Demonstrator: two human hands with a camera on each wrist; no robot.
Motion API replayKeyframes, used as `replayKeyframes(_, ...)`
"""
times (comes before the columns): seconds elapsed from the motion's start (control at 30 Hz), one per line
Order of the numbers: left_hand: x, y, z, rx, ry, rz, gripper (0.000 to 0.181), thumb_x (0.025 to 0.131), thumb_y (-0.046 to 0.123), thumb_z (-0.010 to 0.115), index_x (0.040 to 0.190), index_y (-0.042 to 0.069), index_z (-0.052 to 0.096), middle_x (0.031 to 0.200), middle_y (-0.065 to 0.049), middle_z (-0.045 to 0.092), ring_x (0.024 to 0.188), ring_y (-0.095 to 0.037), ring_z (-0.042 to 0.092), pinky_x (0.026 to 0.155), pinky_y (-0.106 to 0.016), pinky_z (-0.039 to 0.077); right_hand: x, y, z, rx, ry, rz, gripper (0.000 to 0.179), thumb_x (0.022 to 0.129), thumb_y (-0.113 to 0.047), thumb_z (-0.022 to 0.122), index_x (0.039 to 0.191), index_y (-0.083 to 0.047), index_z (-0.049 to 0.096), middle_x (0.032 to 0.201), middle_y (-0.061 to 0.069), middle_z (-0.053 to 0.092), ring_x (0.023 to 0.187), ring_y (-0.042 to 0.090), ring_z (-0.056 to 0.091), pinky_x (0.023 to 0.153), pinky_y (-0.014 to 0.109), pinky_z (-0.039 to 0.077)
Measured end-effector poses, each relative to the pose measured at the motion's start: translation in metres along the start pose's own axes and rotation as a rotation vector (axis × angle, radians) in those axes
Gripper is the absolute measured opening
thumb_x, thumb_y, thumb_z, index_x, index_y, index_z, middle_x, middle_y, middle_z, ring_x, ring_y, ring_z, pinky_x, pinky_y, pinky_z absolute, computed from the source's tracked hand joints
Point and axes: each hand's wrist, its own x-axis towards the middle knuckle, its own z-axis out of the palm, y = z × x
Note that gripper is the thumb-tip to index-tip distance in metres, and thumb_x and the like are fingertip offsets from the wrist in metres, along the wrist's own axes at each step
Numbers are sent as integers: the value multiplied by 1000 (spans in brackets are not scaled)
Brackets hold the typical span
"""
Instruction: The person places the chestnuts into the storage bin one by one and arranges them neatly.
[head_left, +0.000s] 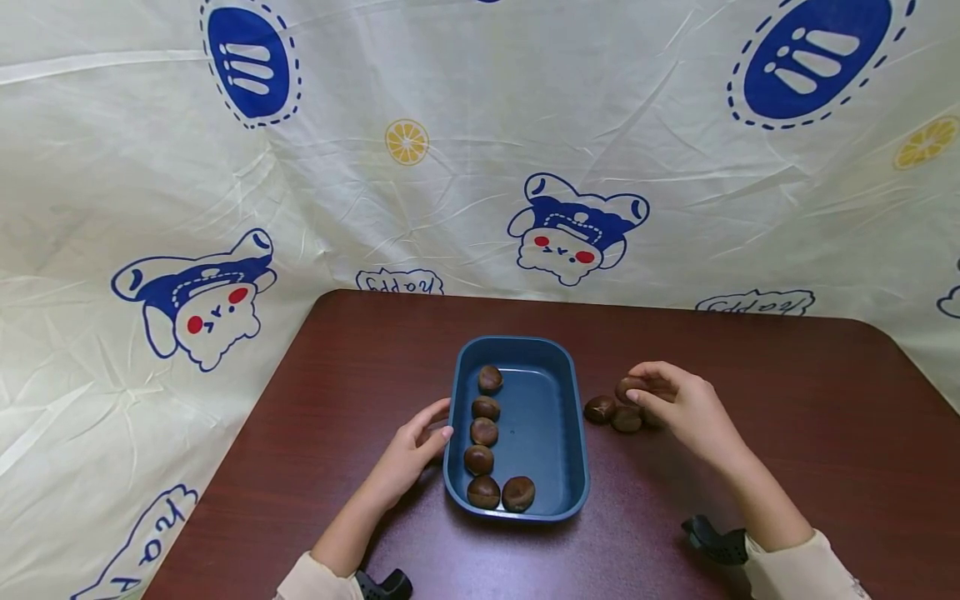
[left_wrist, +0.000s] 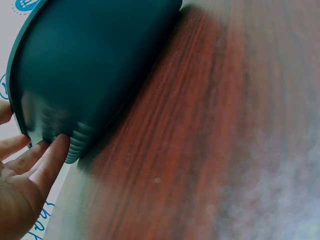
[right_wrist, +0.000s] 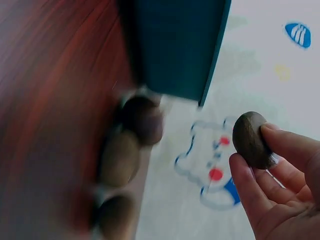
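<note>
A blue rectangular tray [head_left: 543,417] holds several brown chestnuts in an L: a column along its left side, and one chestnut [head_left: 518,494] beside the bottom one. My left hand [head_left: 417,448] rests against the tray's left wall; in the left wrist view its fairly straight fingers [left_wrist: 52,160] touch the outer wall. Right of the tray, my right hand [head_left: 693,417] pinches a chestnut [right_wrist: 251,140] between thumb and fingers, raised off the table. Below it lie loose chestnuts, among them one chestnut [head_left: 599,409] near the tray's wall; another is partly hidden by the hand.
The brown wooden table [head_left: 390,342] has rounded far corners. A white printed sheet [head_left: 450,208] with blue cartoon figures hangs or lies behind and to the left. Dark bands [head_left: 716,542] sit at both wrists. In the right wrist view the loose chestnuts are blurred.
</note>
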Motion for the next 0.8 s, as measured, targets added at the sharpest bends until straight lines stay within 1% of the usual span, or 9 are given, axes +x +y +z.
replayKeyframes(0.13,0,0,0,0,7,0,45,94,16,49,136,5,36,131,-18,42,110,-30,49,84,-30,46,7,-20,13,81,-74,-18,23,83,-14,64,105,-5,59,97,8,64,86,21,62,73,27,50)
replayKeyframes(0.2,0,0,0,-3,9,3,45,94,16,50,135,4,36,130,-18,42,110,-31,50,83,-30,46,10,-29,21,121,-117,-23,24,83,-10,64,105,-4,59,98,9,63,87,22,62,73,30,51)
replayKeyframes(0.3,1,0,0,-8,6,6,46,94,16,50,135,4,36,130,-19,42,110,-32,49,84,-31,46,14,-39,34,154,-181,-44,24,82,-7,64,106,-4,59,97,7,63,86,20,62,73,30,51)
replayKeyframes(0.4,1,0,0,-13,4,4,46,94,16,50,136,3,35,131,-19,41,110,-33,49,84,-32,46,17,-47,46,168,-253,-83,24,82,-8,65,105,-7,60,95,4,62,86,17,60,73,30,51)
replayKeyframes(0.5,1,0,0,-14,4,9,47,94,15,50,136,3,35,131,-20,41,110,-33,49,84,-33,46,20,-52,58,156,-333,-122,23,82,-12,66,104,-9,61,93,0,61,85,15,58,74,31,50)
replayKeyframes(0.6,1,0,0,-14,5,12,46,94,15,50,136,3,35,131,-20,41,110,-34,49,84,-33,46,22,-54,69,139,-416,-158,22,82,-14,65,103,-7,61,92,-2,61,86,14,57,74,30,50)
replayKeyframes(0.7,1,0,-1,-11,3,13,47,94,16,50,136,3,35,131,-21,41,110,-34,49,84,-34,46,24,-54,80,92,-489,-203,21,83,-14,64,102,-4,62,92,-4,61,86,12,57,73,28,49)
replayKeyframes(0.8,1,-1,-1,-8,-1,14,47,94,16,50,136,2,34,131,-21,40,110,-34,49,84,-34,46,25,-55,87,41,-541,-250,19,83,-14,64,100,-4,62,90,-5,60,83,10,56,70,25,48)
